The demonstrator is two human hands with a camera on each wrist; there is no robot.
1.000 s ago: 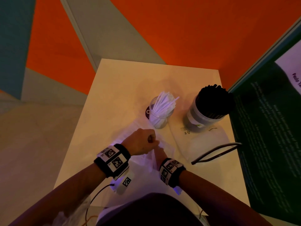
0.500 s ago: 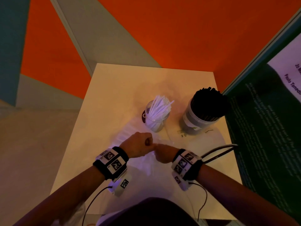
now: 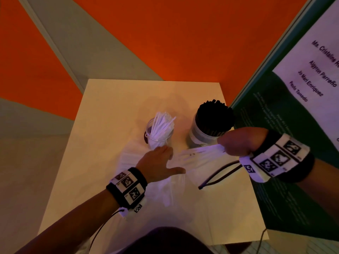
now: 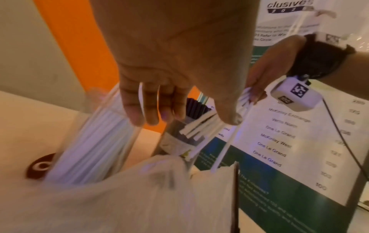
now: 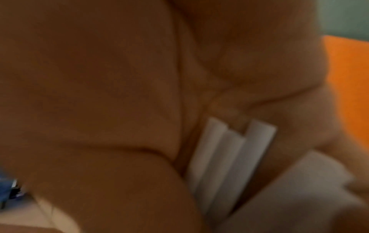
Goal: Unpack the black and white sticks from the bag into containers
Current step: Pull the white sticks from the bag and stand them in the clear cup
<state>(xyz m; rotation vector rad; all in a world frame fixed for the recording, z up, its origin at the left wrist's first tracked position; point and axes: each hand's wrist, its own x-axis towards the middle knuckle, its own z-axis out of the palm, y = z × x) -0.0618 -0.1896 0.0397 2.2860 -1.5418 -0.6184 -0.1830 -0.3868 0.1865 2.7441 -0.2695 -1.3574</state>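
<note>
A bundle of white sticks is gripped in my right hand, which holds it level above the white bag, just in front of the grey container of black sticks. The right wrist view shows the white sticks clamped in the curled fingers. My left hand is open with fingers spread over the bag, beside the clear jar of white sticks. In the left wrist view the left hand's fingers hang straight above the jar, and the right hand holds its sticks.
The small cream table stands in a corner of orange and grey walls. A green and white poster board rises close along the right edge. A thin black loop lies by the bag on the right.
My right hand came out of the bag and moved up and right with white sticks. My left hand let go, opened and shifted toward the clear jar.
</note>
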